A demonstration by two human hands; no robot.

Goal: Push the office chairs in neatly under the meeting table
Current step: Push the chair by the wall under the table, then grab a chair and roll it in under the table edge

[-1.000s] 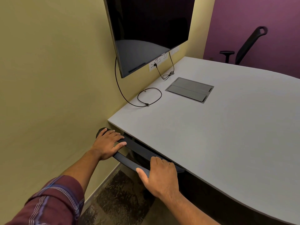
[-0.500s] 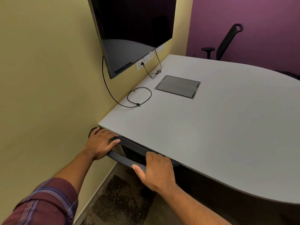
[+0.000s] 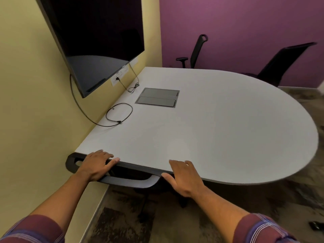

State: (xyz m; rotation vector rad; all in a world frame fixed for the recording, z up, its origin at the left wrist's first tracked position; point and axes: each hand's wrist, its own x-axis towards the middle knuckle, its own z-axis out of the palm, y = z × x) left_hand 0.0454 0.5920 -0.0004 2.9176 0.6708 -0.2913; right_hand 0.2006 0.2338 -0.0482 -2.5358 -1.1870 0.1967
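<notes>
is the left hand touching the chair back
Touching: the head view shows the left hand lying flat on the chair back, palm on its top rail, fingers reaching the table edge.

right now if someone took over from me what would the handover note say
Left hand: resting open on the top bar of the near black office chair, fingers at the table edge.
Right hand: open, fingers spread at the edge of the grey rounded meeting table, beside the chair's right end; contact with the chair unclear.
Done: the near chair is tucked in, backrest against the table edge by the yellow wall.
Left: two black chairs by the purple wall, the upright one and the reclined one, stand back from the table.
</notes>
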